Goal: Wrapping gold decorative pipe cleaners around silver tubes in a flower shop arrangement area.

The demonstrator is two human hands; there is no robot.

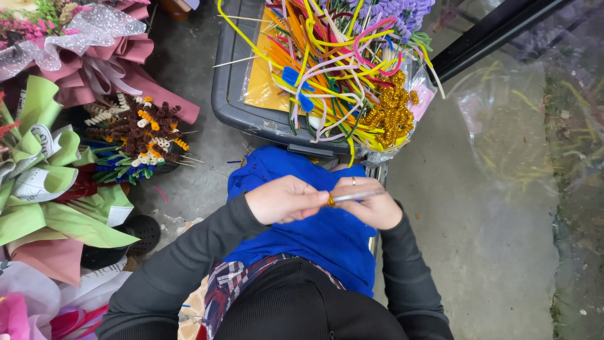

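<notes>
- Gold pipe cleaner (pixel 330 200) coiled on a thin metal rod (pixel 358 196), frame centre, pinched by left hand (pixel 284 199); right hand (pixel 371 203) grips the rod.
- Grey bin (pixel 234 104) of pipe cleaners (pixel 333 56) above.
- Two wrapped bouquets (pixel 44 170) left.

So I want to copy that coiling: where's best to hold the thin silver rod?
Probably pinch the silver rod on its bare right stretch, coming from the right as the right hand does; the gold coil and left hand cover its left end.

Long dark charcoal sleeves to wrists — plaid shirt hem at waist — black ribbed trousers, bare hands.
</notes>
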